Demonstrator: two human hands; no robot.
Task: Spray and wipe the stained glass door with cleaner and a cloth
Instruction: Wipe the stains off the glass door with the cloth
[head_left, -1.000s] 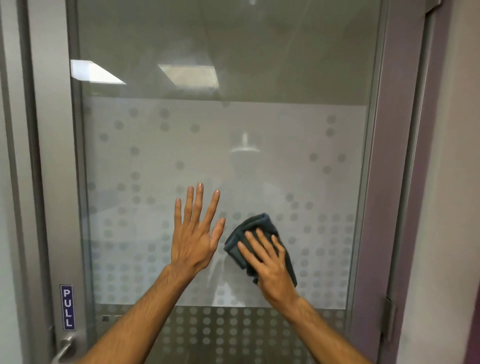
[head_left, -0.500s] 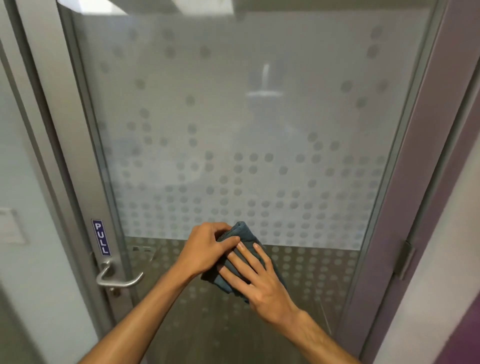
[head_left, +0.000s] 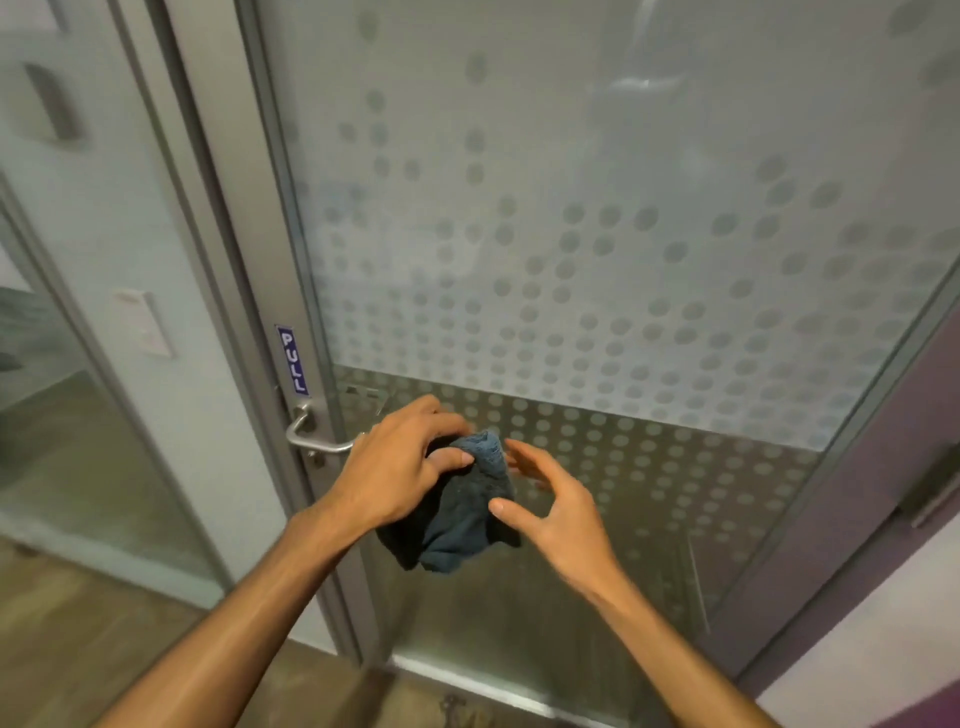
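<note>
Head view, glass door (head_left: 623, 234) filling the centre and right of the frame. A dark blue-grey cloth (head_left: 457, 514) is shown bunched and hanging just below centre, in front of the lower, clear band of the pane; whether it touches the glass cannot be told. The left hand (head_left: 400, 467) is closed over the cloth's upper edge, its grip pinching the fabric between thumb and fingers. The right hand (head_left: 550, 499) is held half open beside the cloth, fingers spread and curved, the thumb at or near the fabric; nothing is gripped by it. The step in hand is judged to be a refolding or regathering of the cloth between wiping passes, not a stroke on the glass. For the next move, a flat pad would need to be formed and pressed against the pane by one hand. No cleaner bottle is visible, so spraying cannot be assessed. The pane is covered by a frosted film patterned with dots, ending in a clear dotted band at lower centre. A grey metal frame (head_left: 249, 260) runs down the left of the door, bearing a blue PULL label (head_left: 292, 359) and, beneath it, a lever handle (head_left: 317, 436). A glass side panel (head_left: 78, 364) is seen at far left, wooden flooring (head_left: 78, 639) at lower left, a purple wall (head_left: 924, 571) at right
</note>
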